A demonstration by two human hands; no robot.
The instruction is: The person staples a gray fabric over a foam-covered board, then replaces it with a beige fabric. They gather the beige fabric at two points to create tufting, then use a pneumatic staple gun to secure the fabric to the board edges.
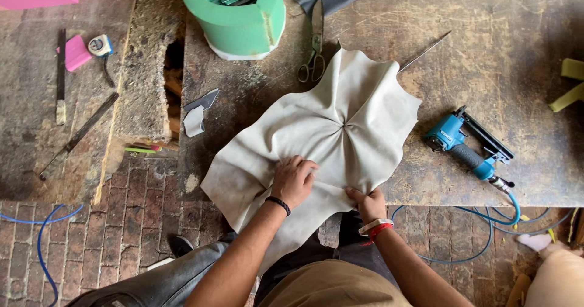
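**Pale hide gathered and pressed at counter edge**

A sheet of pale leather [340,131] lies on the worn counter [486,51], its near edge hanging over the front. The folds run to a puckered centre. The left hand [293,179] rests palm down on the near part of the sheet, fingers curled and pressing into the folds; it grips nothing else. The right hand [367,202] is closed on the leather's near edge, pinching it at the counter's front.

Judged from these positions, the work in hand is the pulling and smoothing of the sheet about its gathered centre. The next move would call for steady tension from the pinching hand while the other holds the folds flat.

Scissors [314,45] lie just beyond the sheet's far edge, beside a green foam block [240,27]. A blue air stapler [465,146] sits to the right, apart from the sheet, its hose [480,213] trailing to the brick floor [121,228]. A long thin blade [424,51] lies near the far corner.
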